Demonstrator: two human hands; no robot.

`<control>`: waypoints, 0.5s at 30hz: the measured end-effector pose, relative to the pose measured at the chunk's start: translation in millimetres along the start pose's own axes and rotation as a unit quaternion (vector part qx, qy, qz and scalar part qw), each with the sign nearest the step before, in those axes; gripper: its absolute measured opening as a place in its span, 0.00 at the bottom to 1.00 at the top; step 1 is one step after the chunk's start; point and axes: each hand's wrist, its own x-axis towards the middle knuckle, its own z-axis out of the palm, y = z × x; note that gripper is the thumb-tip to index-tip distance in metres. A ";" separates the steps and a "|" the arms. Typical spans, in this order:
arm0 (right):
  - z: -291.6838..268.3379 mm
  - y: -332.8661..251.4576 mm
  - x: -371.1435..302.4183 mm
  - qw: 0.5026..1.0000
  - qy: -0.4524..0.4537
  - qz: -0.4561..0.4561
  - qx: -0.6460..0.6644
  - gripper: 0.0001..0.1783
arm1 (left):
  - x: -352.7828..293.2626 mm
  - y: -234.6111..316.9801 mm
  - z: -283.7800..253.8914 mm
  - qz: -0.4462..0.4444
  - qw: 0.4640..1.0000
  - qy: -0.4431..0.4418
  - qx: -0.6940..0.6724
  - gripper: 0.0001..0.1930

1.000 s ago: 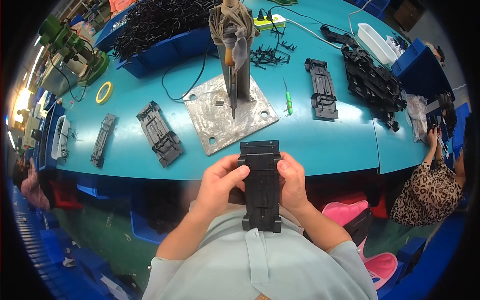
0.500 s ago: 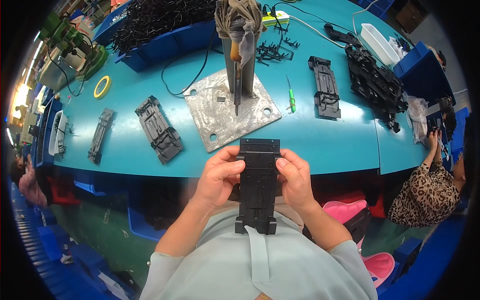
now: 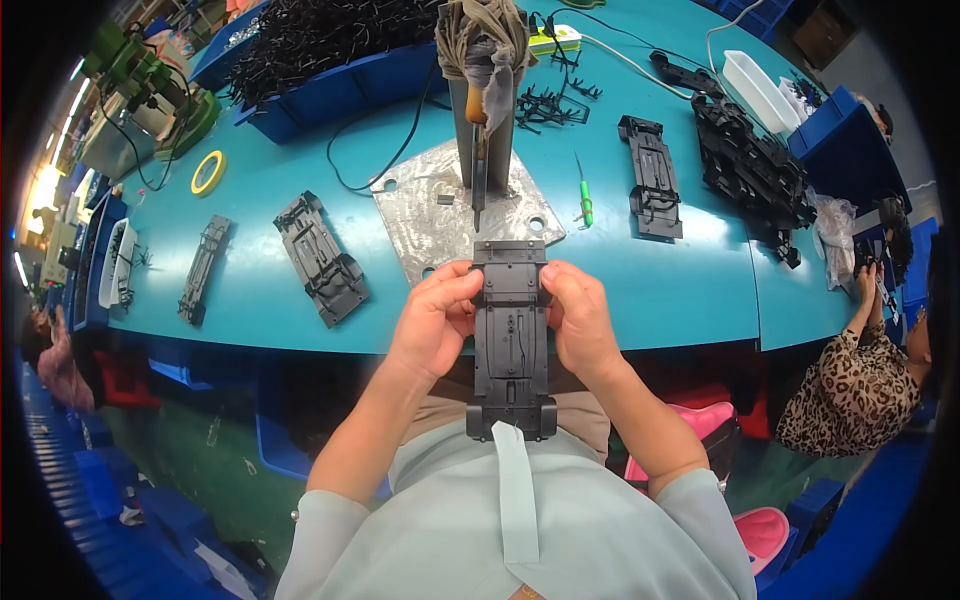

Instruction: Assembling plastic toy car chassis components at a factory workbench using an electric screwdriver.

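Observation:
A black plastic toy car chassis [image 3: 511,345] is held lengthwise in front of my body, its far end over the table's near edge. My left hand [image 3: 437,315] grips its left side near the far end, thumb on top. Opposite it, my right hand [image 3: 578,312] pinches the right side the same way. Just beyond the chassis stands a metal post on a steel base plate [image 3: 420,215], with a soldering iron [image 3: 480,125] fixed tip-down against it. Cloth is wrapped around the top of the post.
Similar black chassis parts lie left [image 3: 322,260] and right [image 3: 652,180], beside a green screwdriver [image 3: 586,203]. A heap of black parts [image 3: 750,165] is at right. A blue bin [image 3: 340,95] of thin black pieces stands behind, yellow tape roll [image 3: 207,173] at left. A co-worker [image 3: 850,390] sits at right.
Both hands have moved the chassis away from my body, toward the steel base plate. It now covers the plate's near corner, and more of its upper surface shows.

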 end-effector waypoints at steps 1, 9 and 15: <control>1.6 -0.5 2.8 1.000 -0.007 0.000 0.013 0.14 | 2.5 1.8 -1.6 0.001 1.000 0.000 0.000 0.10; 6.8 -7.1 13.6 1.000 -0.010 -0.015 -0.004 0.16 | 11.8 10.3 -3.1 0.015 1.000 -0.007 -0.008 0.11; 11.3 -11.9 14.2 0.999 -0.014 -0.027 -0.019 0.15 | 10.6 15.8 1.9 0.020 1.000 -0.005 -0.019 0.11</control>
